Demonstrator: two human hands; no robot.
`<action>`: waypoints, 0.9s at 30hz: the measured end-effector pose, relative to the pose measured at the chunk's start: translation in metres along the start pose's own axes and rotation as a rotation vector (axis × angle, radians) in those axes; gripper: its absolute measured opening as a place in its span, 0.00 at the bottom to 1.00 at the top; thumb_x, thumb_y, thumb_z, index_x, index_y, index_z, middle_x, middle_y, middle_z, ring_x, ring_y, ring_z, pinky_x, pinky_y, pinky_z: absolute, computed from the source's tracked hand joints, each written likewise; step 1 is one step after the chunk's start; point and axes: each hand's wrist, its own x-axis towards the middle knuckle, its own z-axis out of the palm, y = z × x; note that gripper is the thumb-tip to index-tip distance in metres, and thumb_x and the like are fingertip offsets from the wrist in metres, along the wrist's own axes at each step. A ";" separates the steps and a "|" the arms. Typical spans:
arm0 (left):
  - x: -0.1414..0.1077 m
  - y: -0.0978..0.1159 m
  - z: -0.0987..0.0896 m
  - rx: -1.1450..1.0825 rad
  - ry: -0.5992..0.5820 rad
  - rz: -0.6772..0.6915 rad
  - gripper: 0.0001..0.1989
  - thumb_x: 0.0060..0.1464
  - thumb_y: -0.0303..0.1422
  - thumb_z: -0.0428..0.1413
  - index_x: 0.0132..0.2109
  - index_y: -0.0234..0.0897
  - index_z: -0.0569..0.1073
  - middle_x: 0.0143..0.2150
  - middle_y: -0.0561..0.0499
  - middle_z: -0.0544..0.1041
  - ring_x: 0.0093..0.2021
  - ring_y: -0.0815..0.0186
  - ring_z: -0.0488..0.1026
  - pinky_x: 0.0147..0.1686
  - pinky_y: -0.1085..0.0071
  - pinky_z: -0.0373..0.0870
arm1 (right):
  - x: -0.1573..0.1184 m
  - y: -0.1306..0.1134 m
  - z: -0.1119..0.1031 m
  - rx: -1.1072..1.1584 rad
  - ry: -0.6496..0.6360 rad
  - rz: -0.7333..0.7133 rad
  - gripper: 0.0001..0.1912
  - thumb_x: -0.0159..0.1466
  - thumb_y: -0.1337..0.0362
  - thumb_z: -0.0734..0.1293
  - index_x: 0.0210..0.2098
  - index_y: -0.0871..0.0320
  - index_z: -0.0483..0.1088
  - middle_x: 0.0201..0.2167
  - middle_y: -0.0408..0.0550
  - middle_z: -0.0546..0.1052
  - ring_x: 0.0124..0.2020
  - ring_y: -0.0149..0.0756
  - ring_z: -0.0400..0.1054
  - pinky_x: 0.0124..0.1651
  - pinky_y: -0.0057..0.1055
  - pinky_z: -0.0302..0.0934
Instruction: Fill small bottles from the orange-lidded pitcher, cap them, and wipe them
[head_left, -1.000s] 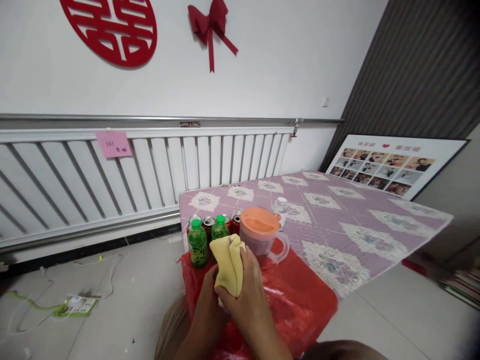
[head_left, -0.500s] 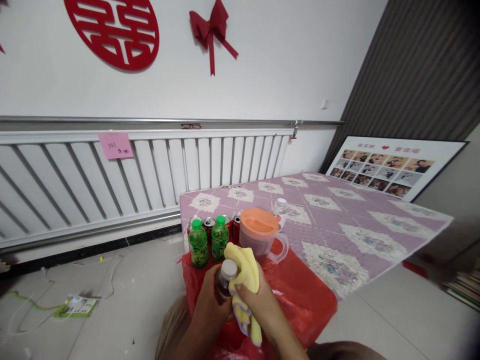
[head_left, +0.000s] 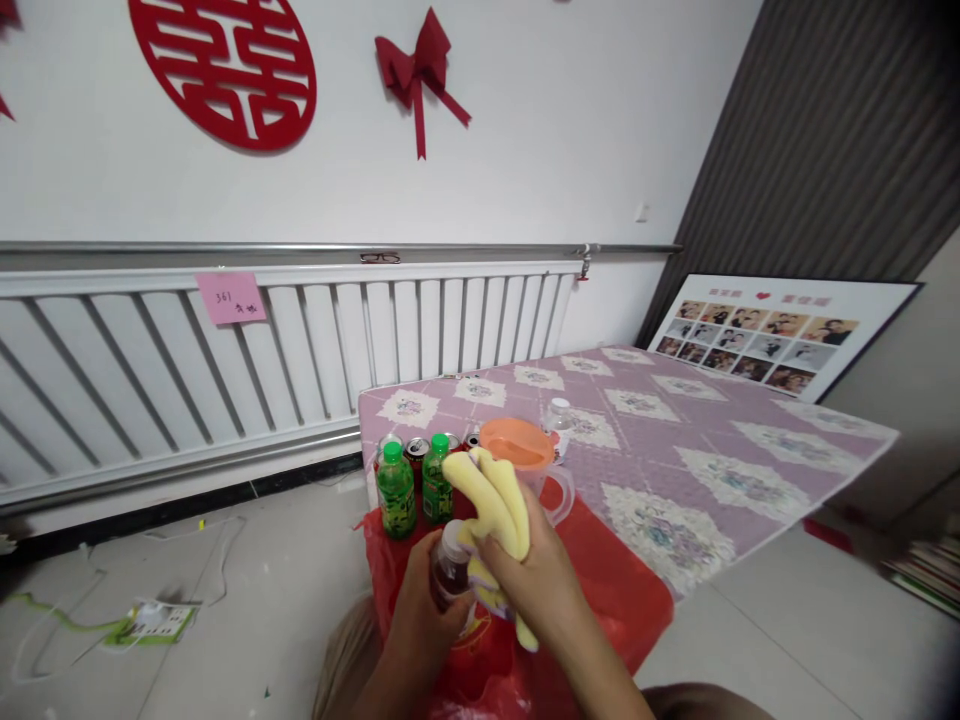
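My left hand (head_left: 424, 610) is wrapped round a bottle (head_left: 450, 572) of dark liquid with a white cap, held upright low in the middle. My right hand (head_left: 525, 565) grips a bunched yellow cloth (head_left: 495, 500) against the bottle's right side, near the cap. Two green bottles (head_left: 396, 495) (head_left: 437, 485) stand just beyond, with several cans (head_left: 418, 449) behind them. A clear pitcher with an orange lid (head_left: 517, 443) stands behind the cloth, partly hidden by it. Red plastic (head_left: 615, 580) lies under and around these things.
A purple patterned cloth (head_left: 630, 460) covers the surface, where a small clear bottle (head_left: 558, 415) stands. Behind runs a white radiator (head_left: 300, 350). A photo board (head_left: 787, 330) leans at the right. A power strip (head_left: 154, 622) with cables lies on the floor at left.
My right hand and the yellow cloth have moved up a little, and the cloth now covers more of the pitcher. The bottle in my left hand has shifted slightly left and down.
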 end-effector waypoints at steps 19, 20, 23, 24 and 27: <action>0.002 -0.011 0.000 0.053 0.026 0.001 0.33 0.45 0.25 0.59 0.60 0.35 0.62 0.60 0.42 0.73 0.60 0.58 0.71 0.60 0.64 0.67 | 0.030 0.039 0.016 0.195 -0.337 0.383 0.21 0.59 0.57 0.62 0.51 0.56 0.69 0.36 0.44 0.81 0.29 0.34 0.72 0.32 0.28 0.66; 0.001 -0.010 0.000 0.067 0.038 -0.009 0.33 0.45 0.25 0.59 0.60 0.35 0.62 0.60 0.41 0.72 0.60 0.58 0.71 0.59 0.64 0.67 | 0.023 0.046 0.017 0.214 -0.309 0.405 0.22 0.59 0.57 0.63 0.51 0.56 0.69 0.37 0.45 0.81 0.31 0.34 0.73 0.33 0.29 0.66; -0.001 -0.008 0.000 0.113 0.048 -0.034 0.33 0.45 0.25 0.59 0.59 0.34 0.63 0.60 0.41 0.72 0.60 0.58 0.71 0.59 0.64 0.68 | 0.003 0.063 0.018 0.232 -0.253 0.445 0.22 0.58 0.59 0.62 0.51 0.59 0.70 0.40 0.49 0.81 0.35 0.37 0.74 0.38 0.31 0.68; -0.001 -0.008 0.000 0.129 0.055 -0.032 0.33 0.44 0.25 0.59 0.59 0.34 0.64 0.60 0.41 0.72 0.60 0.57 0.71 0.59 0.64 0.68 | -0.003 0.066 0.017 0.228 -0.241 0.449 0.22 0.58 0.59 0.62 0.51 0.59 0.70 0.40 0.50 0.81 0.36 0.39 0.74 0.39 0.33 0.68; 0.000 -0.009 -0.001 0.176 0.070 -0.027 0.34 0.44 0.25 0.60 0.60 0.34 0.63 0.61 0.40 0.73 0.59 0.56 0.72 0.60 0.63 0.67 | -0.018 0.067 0.009 0.197 -0.242 0.424 0.24 0.56 0.64 0.62 0.51 0.59 0.71 0.43 0.49 0.81 0.40 0.41 0.74 0.46 0.36 0.67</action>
